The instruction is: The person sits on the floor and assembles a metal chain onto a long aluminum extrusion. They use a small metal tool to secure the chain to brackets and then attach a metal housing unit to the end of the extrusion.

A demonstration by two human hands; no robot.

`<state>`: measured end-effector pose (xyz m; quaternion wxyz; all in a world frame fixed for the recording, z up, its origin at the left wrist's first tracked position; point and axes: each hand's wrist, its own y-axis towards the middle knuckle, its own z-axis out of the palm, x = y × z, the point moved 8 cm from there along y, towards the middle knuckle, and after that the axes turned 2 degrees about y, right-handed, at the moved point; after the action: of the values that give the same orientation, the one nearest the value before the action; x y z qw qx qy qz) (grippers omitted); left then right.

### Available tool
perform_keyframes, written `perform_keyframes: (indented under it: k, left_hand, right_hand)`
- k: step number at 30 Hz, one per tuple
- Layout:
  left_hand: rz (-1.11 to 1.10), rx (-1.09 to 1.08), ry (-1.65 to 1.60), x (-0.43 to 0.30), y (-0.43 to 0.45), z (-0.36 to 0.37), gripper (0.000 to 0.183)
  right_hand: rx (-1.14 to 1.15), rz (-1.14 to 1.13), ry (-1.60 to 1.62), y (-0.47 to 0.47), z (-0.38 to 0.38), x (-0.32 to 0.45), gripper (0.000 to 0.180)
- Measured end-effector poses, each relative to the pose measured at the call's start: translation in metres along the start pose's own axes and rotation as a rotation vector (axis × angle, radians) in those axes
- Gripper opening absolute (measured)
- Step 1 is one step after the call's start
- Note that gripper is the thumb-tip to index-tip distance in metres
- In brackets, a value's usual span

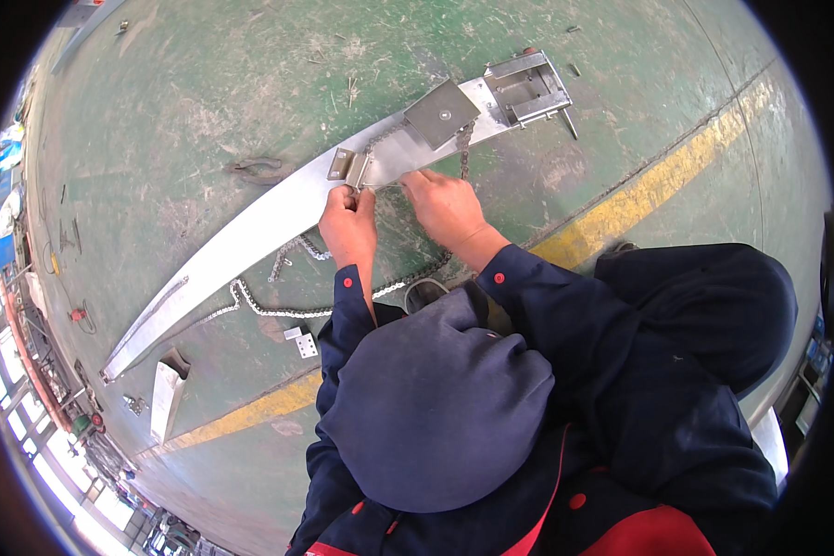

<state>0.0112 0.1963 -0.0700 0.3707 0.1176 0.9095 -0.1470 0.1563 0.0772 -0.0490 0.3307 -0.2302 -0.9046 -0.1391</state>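
Observation:
A long metal beam (264,215) lies across the floor. My left hand (349,226) pinches at the lower end of a small metal bracket (358,170) at the beam's near edge. My right hand (445,208) is closed just to the right, on one end of a thin wire (387,185) that runs between the hands. A roller chain (465,149) comes out from under a square metal plate (442,113) on the beam and hangs down behind my right hand. At the beam's right end is an open metal box frame (528,89).
More roller chain (292,313) lies on the floor below the beam, near small metal plates (307,345). Pliers (258,169) lie beyond the beam. A short metal tube (168,399) is at lower left. A yellow line (598,215) crosses the green floor.

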Motion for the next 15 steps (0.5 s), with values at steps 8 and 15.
perform_keyframes:
  k: [8, 15]
  left_hand:
    - [-0.010, -0.022, 0.012, 0.002, 0.001, 0.002, 0.026]
    - [-0.005, 0.003, -0.029, 0.003, 0.003, 0.004, 0.023]
  right_hand:
    - [0.035, 0.020, 0.016, -0.012, 0.011, -0.003, 0.014]
    - [0.087, 0.081, 0.125, 0.001, 0.011, -0.005, 0.020]
